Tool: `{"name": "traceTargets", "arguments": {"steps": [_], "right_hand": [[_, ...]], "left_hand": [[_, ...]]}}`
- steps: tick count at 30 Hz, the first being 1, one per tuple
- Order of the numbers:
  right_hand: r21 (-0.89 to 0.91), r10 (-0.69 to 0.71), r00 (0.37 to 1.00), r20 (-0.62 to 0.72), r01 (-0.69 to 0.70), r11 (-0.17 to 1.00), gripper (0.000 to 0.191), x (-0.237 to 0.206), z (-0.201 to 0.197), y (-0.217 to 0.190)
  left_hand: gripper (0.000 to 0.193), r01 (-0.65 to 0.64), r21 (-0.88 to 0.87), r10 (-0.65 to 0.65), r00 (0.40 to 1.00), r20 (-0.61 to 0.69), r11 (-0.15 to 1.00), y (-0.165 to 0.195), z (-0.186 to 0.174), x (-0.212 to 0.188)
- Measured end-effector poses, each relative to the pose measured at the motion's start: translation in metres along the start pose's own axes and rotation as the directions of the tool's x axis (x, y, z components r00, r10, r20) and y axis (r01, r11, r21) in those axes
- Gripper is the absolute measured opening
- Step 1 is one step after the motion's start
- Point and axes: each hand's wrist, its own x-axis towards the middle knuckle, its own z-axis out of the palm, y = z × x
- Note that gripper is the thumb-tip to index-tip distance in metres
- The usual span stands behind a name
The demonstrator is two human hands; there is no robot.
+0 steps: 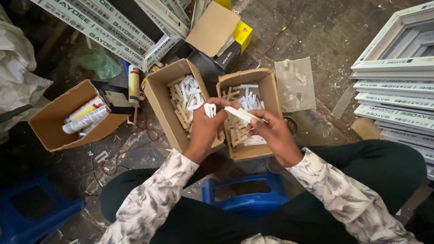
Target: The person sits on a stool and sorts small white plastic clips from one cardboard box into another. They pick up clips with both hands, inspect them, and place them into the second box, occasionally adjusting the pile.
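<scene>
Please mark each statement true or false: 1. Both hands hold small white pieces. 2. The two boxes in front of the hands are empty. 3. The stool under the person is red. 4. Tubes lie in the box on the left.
1. True: the left hand and the right hand hold white strips.
2. False: both cardboard boxes hold white pieces.
3. False: the stool is blue.
4. True: tubes lie in the left box.

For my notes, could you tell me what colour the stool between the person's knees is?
The stool is blue, clearest in the head view.
</scene>
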Motion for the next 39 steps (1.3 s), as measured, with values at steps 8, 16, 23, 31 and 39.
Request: {"name": "traceTargets", "arguments": {"steps": [8,16,23,31,39], "right_hand": [[-0.13,-0.087,0.996,0.016,0.088,0.988,0.032,0.003,0.0,0.015],[-0.261,-0.076,0.997,-0.021,0.068,0.963,0.03,0.005,-0.003,0.011],[-0.405,-0.139,0.987,-0.083,0.094,0.909,0.028,0.001,0.005,0.011],[-0.685,-0.432,0.9,-0.051,0.283,0.671,0.027,-0.002,0.004,-0.004],[-0.491,-0.312,0.949,-0.046,0.251,0.834,0.027,0.007,-0.003,-0.006]], "left_hand": [[0.022,0.142,-0.005,-0.142,0.989,-0.038,0.99,-0.006,0.004,-0.002],[0.023,0.116,0.317,-0.138,0.989,0.046,0.941,-0.013,-0.003,0.001],[0.018,0.053,0.276,-0.085,0.991,0.106,0.96,-0.015,-0.007,0.006],[0.018,0.144,0.143,-0.145,0.989,-0.006,0.979,-0.008,0.001,-0.003],[0.022,0.155,0.092,-0.152,0.988,-0.041,0.984,-0.014,-0.006,-0.001]]}}
